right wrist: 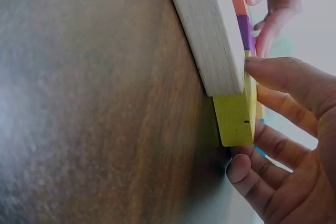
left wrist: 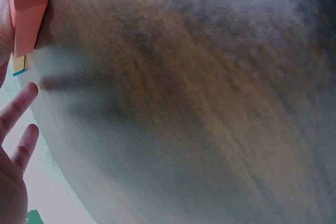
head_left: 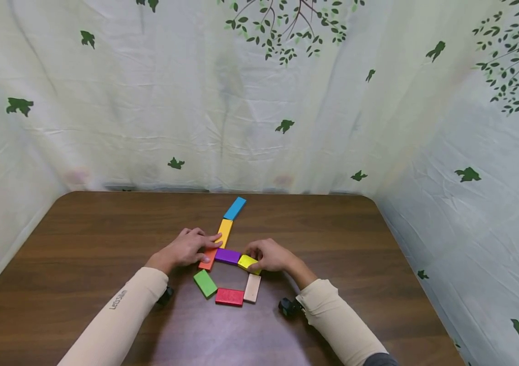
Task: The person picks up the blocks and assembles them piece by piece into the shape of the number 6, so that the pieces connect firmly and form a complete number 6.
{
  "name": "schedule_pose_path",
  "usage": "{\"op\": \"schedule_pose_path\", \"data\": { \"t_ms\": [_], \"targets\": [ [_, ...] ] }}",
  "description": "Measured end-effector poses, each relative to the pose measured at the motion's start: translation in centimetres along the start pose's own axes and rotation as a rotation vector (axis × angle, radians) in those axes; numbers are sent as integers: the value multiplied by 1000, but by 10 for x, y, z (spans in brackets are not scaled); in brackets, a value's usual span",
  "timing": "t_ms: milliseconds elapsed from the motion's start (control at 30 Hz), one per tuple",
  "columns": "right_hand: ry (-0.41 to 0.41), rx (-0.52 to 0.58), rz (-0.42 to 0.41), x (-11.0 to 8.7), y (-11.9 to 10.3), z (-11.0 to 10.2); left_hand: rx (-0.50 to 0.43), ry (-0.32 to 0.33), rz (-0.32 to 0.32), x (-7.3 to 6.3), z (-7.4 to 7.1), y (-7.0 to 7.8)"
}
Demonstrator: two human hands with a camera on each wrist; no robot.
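Observation:
In the head view my right hand (head_left: 274,255) pinches the bright yellow block (head_left: 248,263), thumb on its near side and fingers behind it. The yellow block meets the purple block (head_left: 227,256) at one end and the bare wooden block (head_left: 252,288) at the other; the right wrist view shows the wooden block (right wrist: 210,35) overlapping it. My left hand (head_left: 189,246) rests on the orange block (head_left: 208,259), its thumb on that block and extended fingers reaching towards the amber block (head_left: 224,233). The hand partly hides the orange block.
A green block (head_left: 205,283) and a red block (head_left: 229,297) lie on the near side of the ring of blocks. A blue block (head_left: 235,208) touches the amber one's far end. The brown table (head_left: 103,234) ends at a white leaf-patterned curtain (head_left: 195,101).

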State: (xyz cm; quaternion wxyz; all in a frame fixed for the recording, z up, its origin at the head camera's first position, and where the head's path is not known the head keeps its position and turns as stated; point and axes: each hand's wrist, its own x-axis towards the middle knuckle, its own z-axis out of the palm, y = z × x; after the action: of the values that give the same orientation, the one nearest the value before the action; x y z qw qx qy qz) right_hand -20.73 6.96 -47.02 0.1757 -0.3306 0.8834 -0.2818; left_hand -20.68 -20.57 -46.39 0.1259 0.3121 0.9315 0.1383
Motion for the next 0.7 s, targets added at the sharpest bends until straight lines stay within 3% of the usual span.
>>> {"op": "schedule_pose_path", "data": {
  "t_ms": [700],
  "targets": [
    [30, 5, 14, -2, 1, 2, -16, 9, 3, 1, 2, 0]
  ]
}}
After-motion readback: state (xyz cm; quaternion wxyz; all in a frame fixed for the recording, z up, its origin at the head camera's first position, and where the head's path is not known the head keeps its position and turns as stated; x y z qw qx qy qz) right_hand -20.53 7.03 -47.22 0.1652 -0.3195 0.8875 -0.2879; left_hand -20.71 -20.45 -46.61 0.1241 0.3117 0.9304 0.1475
